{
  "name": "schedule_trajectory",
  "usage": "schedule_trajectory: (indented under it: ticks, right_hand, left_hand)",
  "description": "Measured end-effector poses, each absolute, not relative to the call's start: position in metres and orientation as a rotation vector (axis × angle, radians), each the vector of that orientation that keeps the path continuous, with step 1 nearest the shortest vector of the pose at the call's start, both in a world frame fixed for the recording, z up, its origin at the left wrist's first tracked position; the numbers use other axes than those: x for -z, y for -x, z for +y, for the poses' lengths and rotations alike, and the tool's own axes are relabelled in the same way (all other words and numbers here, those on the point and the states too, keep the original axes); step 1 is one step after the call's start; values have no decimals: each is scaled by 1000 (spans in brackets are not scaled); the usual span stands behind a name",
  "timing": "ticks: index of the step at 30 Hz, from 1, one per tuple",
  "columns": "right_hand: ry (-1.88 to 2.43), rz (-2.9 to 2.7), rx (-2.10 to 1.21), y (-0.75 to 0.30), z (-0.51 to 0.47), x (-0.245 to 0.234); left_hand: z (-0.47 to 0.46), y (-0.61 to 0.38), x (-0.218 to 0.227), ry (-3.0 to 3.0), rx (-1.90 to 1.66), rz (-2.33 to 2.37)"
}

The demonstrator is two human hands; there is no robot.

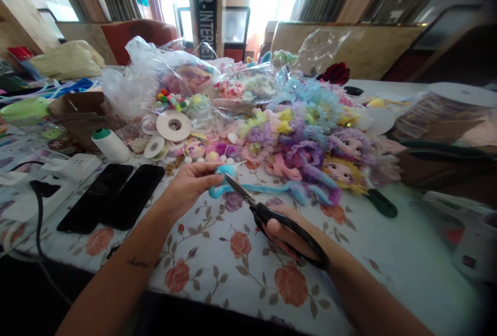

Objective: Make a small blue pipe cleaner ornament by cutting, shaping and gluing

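My left hand [194, 183] pinches the end of a fluffy light-blue strip [225, 174] between thumb and fingers, above the flowered tablecloth. From there the strip trails right across the cloth and turns purple near the pile. My right hand [285, 230] is wrapped round the black handles of a pair of scissors [250, 201]. Their blades point up and left, with the tips at the blue strip beside my left fingertips. Whether the tips touch or cut the strip I cannot tell. Behind my hands lies a string of white beads [200, 159].
Two black phones [132, 196] lie left of my left arm, near a power strip [29, 199]. A thread cone [111, 145] and ribbon spools [174, 127] stand behind. Ruffled ribbons and doll faces [347, 144] heap up at the back. A glue gun [466, 232] sits right.
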State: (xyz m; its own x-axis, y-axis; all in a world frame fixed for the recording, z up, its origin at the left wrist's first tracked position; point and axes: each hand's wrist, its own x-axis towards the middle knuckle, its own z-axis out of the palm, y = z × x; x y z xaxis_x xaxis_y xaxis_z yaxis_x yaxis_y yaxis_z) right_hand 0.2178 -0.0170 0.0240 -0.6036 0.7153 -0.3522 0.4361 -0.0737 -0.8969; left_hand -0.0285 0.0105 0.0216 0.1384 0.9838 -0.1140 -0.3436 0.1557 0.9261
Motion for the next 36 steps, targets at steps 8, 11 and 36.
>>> schedule_trajectory:
  ticks: [8,11,36]
  right_hand:
    - [1198,-2017,-1734,-215,-16,-34]
    - [1161,-2064,-1719,-218,-15,-35]
    - [1309,-2014,-1680,-216,-15,-31]
  left_hand:
    - [11,29,-22,-927,-1163,923]
    - [11,30,-22,-962,-1122,949]
    - [12,36,-19,-1040,-1051,991]
